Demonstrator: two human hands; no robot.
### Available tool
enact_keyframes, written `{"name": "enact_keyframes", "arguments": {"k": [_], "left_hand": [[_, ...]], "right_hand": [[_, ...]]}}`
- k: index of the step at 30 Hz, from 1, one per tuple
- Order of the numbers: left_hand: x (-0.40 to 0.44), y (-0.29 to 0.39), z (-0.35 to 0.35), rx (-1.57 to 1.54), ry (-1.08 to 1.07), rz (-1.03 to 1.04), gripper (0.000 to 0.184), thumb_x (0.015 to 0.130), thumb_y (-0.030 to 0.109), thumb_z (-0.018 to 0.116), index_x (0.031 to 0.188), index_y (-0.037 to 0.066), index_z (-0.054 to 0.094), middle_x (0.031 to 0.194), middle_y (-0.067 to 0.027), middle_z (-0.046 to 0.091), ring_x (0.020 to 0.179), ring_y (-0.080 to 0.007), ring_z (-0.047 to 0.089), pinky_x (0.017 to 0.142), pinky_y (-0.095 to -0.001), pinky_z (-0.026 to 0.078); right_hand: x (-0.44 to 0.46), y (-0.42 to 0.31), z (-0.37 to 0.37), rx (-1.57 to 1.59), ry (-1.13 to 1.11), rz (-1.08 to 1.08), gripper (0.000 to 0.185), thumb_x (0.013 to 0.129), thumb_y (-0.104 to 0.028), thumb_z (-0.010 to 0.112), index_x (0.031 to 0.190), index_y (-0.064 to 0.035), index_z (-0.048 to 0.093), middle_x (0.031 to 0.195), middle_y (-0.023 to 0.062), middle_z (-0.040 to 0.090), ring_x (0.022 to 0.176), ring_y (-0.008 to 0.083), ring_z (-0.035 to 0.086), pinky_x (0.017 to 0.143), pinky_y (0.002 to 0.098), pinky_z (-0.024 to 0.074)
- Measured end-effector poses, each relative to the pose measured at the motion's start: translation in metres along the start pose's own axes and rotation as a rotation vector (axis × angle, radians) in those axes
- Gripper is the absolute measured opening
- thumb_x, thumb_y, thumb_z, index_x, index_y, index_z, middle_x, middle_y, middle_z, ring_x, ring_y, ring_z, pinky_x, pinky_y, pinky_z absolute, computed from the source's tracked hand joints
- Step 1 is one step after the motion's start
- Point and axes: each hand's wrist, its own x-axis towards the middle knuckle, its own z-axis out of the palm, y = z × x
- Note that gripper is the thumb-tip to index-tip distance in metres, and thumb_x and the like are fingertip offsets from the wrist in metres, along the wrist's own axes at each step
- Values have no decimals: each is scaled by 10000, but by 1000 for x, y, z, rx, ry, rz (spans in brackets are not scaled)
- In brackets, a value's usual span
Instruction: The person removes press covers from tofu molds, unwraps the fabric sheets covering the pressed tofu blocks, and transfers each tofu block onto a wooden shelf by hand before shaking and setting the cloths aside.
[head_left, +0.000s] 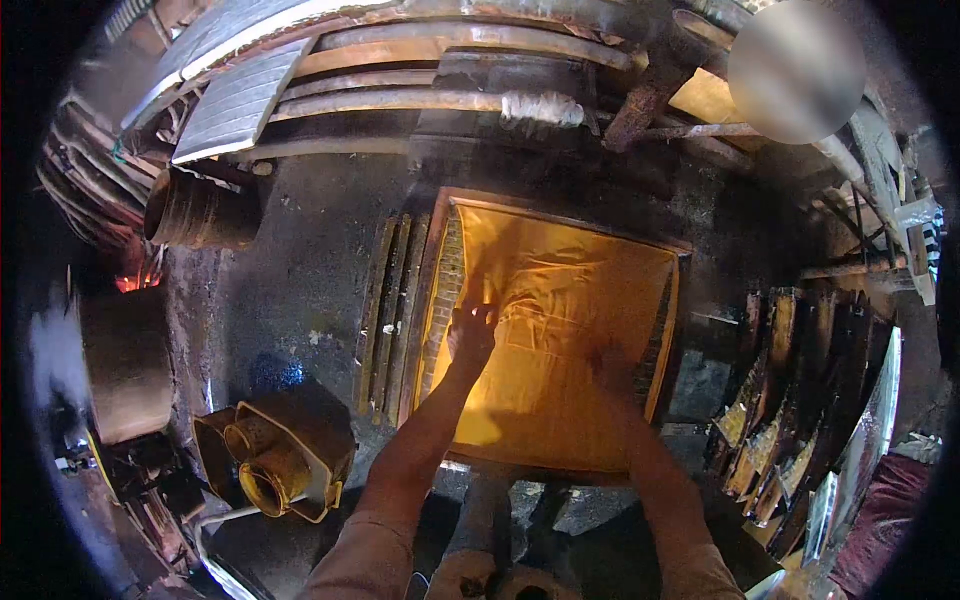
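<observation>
A yellow-orange cloth (560, 400) lies over a wooden frame (432, 290) on the floor in front of me. Wrinkles gather in its upper middle, between and above my hands. My left hand (473, 332) is on the left part of the cloth, its fingers curled in and seeming to pinch the fabric. Over the right part, my right hand (612, 368) is dark and blurred, so its fingers do not show clearly. Slatted or brick-patterned strips show along the cloth's left and right edges, inside the frame.
Long wooden slats (385, 310) lie left of the frame. A rusty metal drum (200, 210) and glowing embers (138, 282) are farther left. A cut-open tin with cans (275, 460) stands lower left. Stacked dark boards (780, 400) are at right; poles (400, 100) lie across the back.
</observation>
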Motion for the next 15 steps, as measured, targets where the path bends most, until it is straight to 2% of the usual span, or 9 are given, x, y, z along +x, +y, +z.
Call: {"name": "enact_keyframes", "arguments": {"k": [1,5,7,8,10,11,13,14,15], "left_hand": [[1,2,0,16,31,12,129,778,199,578,884,126,585,974,-96,507,787,-301,540,583,-427,485],[14,-13,11,8,39,126,132,768,168,569,882,106,595,912,-112,526,760,-303,556,589,-434,485],[37,2,-19,171,-473,128,154,746,117,566,891,90,610,853,-132,566,763,-305,581,638,-422,491],[54,10,-33,173,-470,136,154,746,117,566,891,90,610,853,-132,566,763,-305,581,638,-422,491],[99,27,-62,311,-887,198,192,718,107,581,902,71,617,831,-150,599,783,-292,603,695,-404,487],[134,40,-84,382,-949,628,231,807,160,480,929,22,619,978,-178,612,887,-293,606,720,-411,495],[207,28,-96,-76,-711,436,256,822,266,542,872,29,623,852,-133,631,774,-202,616,715,-357,495],[215,32,-117,-602,-562,168,258,809,308,574,862,58,607,831,-107,626,750,-176,609,674,-328,483],[222,38,-139,-1145,-339,16,268,796,349,605,852,87,592,811,-81,621,726,-150,601,632,-299,471]], "right_hand": [[4,-12,-22,168,-205,113,391,909,-333,412,1144,-37,512,1070,174,522,1040,341,481,840,504,412],[14,3,-10,38,-289,89,396,907,-345,419,1128,-31,517,1052,165,526,1005,333,498,825,471,428],[35,29,-13,10,-381,48,351,909,-319,425,1098,-37,517,1012,146,529,959,309,510,809,444,434],[54,38,-31,22,-424,20,329,911,-306,428,1083,-40,516,993,136,530,936,297,516,800,430,438],[104,46,-94,46,-416,-45,284,913,-280,434,1052,-46,516,953,117,532,890,272,527,783,403,444],[131,46,-132,79,-370,-73,262,915,-267,436,1037,-49,515,934,107,533,868,260,533,775,389,447],[168,35,-213,373,-132,-53,219,917,-241,442,1007,-55,515,894,88,536,822,235,545,758,361,453],[174,24,-246,861,111,2,182,907,-222,471,943,-46,495,857,69,500,771,223,515,738,358,447],[176,21,-243,864,107,7,182,907,-222,471,943,-46,495,857,69,500,771,223,515,738,358,447]]}}
